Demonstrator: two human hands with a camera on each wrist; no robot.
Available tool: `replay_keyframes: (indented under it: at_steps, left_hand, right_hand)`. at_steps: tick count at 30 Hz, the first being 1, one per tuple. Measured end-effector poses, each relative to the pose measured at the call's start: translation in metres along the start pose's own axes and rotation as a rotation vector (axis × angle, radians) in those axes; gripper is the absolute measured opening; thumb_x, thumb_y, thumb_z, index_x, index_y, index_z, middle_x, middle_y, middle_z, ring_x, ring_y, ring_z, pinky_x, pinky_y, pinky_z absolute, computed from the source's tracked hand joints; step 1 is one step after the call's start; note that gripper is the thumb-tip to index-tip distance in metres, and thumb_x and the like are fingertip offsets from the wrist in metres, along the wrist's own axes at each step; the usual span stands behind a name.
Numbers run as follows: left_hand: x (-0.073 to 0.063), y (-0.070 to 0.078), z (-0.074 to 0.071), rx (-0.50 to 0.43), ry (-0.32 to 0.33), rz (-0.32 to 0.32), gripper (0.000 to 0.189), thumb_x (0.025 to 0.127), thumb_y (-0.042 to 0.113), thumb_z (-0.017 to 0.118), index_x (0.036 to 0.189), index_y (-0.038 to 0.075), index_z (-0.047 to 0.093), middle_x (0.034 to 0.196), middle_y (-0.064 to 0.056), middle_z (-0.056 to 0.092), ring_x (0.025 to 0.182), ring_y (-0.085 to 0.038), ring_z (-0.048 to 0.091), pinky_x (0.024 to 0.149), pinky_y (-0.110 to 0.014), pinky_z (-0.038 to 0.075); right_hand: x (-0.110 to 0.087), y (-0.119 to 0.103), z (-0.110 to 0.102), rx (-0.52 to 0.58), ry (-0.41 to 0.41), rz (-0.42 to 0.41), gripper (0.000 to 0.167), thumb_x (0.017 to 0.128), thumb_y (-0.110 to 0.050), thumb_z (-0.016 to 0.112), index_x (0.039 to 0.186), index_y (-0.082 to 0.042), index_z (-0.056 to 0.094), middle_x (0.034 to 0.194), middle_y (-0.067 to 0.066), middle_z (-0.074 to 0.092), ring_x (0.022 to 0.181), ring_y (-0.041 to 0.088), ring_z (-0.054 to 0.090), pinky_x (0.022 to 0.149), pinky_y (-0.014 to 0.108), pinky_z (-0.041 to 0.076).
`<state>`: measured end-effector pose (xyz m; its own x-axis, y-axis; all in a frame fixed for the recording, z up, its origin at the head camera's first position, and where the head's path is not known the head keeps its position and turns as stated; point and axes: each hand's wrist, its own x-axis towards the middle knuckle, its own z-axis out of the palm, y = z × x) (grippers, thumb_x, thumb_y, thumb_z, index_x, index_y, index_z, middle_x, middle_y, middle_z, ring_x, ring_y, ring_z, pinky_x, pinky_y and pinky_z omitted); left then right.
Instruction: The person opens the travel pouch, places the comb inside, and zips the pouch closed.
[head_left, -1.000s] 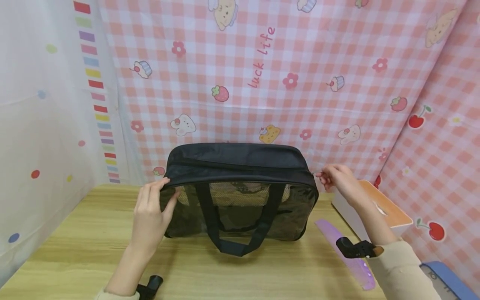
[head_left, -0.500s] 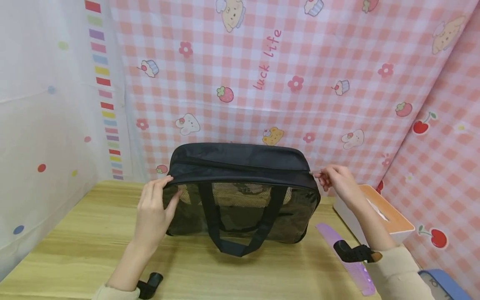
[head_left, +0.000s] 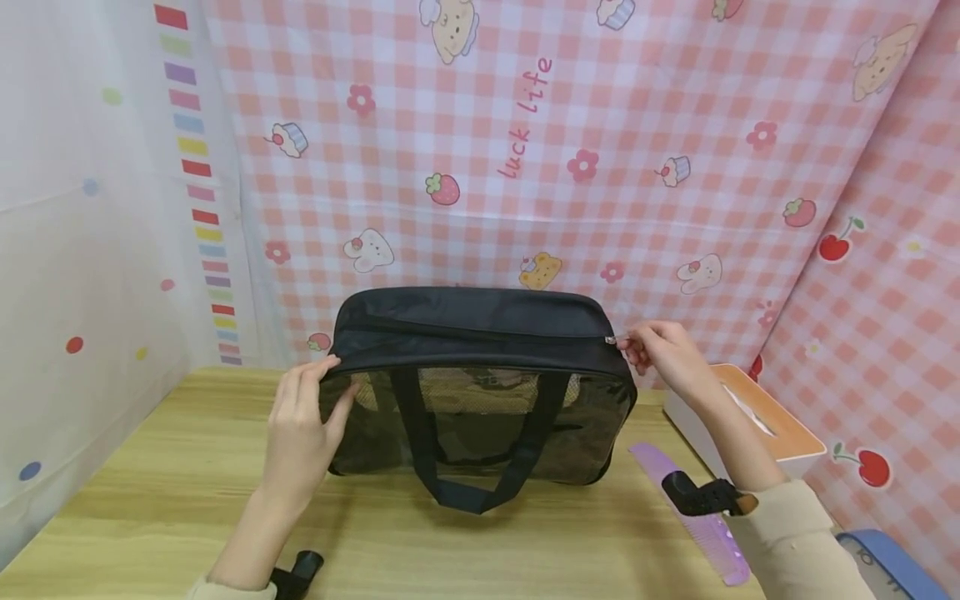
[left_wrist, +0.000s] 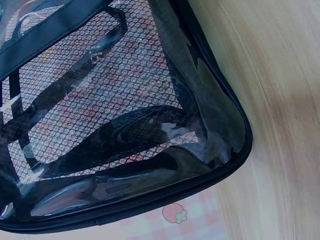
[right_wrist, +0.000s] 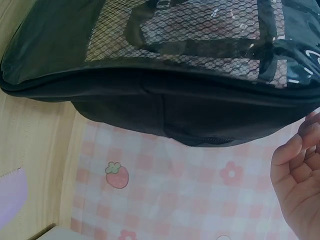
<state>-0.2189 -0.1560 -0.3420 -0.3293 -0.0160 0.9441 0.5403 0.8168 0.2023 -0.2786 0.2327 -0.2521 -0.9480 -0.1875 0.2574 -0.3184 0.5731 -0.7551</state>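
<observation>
A black bag (head_left: 480,454) with a see-through front, a mesh panel and a strap handle (head_left: 465,496) stands upright on the table. My left hand (head_left: 300,417) holds its upper left corner, thumb in front and fingers along the side edge. At the right end of the top, my right hand (head_left: 671,354) pinches the small metal zipper pull (head_left: 611,340). A dark zipper line runs from there leftward across the top. The right wrist view has the curled fingers (right_wrist: 310,132) at the bag's edge; in the left wrist view only the bag's clear side (left_wrist: 150,125) shows, not the hand.
A purple comb (head_left: 693,512) lies on the wooden table (head_left: 150,483) under my right forearm. Behind that arm sits a white tissue box with an orange top (head_left: 780,425). A blue-rimmed object (head_left: 881,554) is at the lower right. Pink checked cloth (head_left: 480,167) hangs close behind the bag.
My right hand has moved slightly left with the zipper pull, from beyond the bag's right end onto its top. The left hand stays at the corner.
</observation>
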Motion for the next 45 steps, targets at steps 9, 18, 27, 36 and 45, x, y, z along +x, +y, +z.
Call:
replay_keyframes:
  at_steps: [9, 18, 27, 36, 45]
  left_hand:
    - [0.0, 0.0, -0.001, -0.006, 0.0, 0.004, 0.04, 0.088, 0.026, 0.055, 0.107, -0.009, 0.057, 0.097, -0.023, 0.057, 0.09, -0.035, 0.054, 0.079, -0.039, 0.047]
    - [-0.001, 0.0, -0.001, -0.004, -0.021, -0.014, 0.037, 0.087, 0.022, 0.059, 0.108, -0.008, 0.056, 0.099, -0.022, 0.057, 0.091, -0.035, 0.054, 0.079, -0.04, 0.047]
    - [0.0, -0.001, 0.0, -0.007, 0.009, 0.016, 0.038, 0.076, 0.008, 0.071, 0.107, -0.009, 0.057, 0.097, -0.023, 0.057, 0.09, -0.035, 0.054, 0.079, -0.037, 0.046]
    - [-0.002, 0.0, -0.001, -0.005, -0.014, -0.018, 0.047, 0.066, -0.007, 0.076, 0.107, -0.009, 0.056, 0.097, -0.023, 0.057, 0.09, -0.035, 0.054, 0.08, -0.039, 0.046]
    - [-0.002, -0.002, -0.001, -0.009, -0.026, -0.022, 0.047, 0.065, -0.008, 0.076, 0.108, -0.009, 0.055, 0.097, -0.022, 0.057, 0.091, -0.035, 0.054, 0.08, -0.038, 0.046]
  right_hand:
    - [0.004, -0.007, 0.001, -0.003, -0.017, 0.003, 0.034, 0.092, -0.011, 0.034, 0.085, 0.011, 0.058, 0.06, -0.002, 0.053, 0.052, 0.007, 0.048, 0.052, 0.022, 0.045]
    - [0.006, -0.011, 0.002, -0.047, -0.019, 0.013, 0.033, 0.092, -0.012, 0.035, 0.084, 0.009, 0.059, 0.058, -0.002, 0.052, 0.051, 0.007, 0.048, 0.052, 0.022, 0.044]
    - [0.006, -0.016, 0.004, -0.059, -0.02, 0.011, 0.034, 0.093, -0.012, 0.034, 0.085, 0.008, 0.061, 0.059, -0.002, 0.053, 0.053, 0.008, 0.048, 0.053, 0.022, 0.044]
    - [0.009, -0.029, 0.008, -0.164, -0.023, -0.011, 0.038, 0.097, -0.018, 0.035, 0.083, 0.004, 0.063, 0.058, 0.0, 0.053, 0.053, 0.011, 0.049, 0.061, 0.022, 0.042]
    - [0.008, -0.03, 0.01, -0.08, -0.038, -0.018, 0.034, 0.094, -0.011, 0.036, 0.083, 0.008, 0.062, 0.061, 0.0, 0.054, 0.053, 0.008, 0.049, 0.052, 0.022, 0.046]
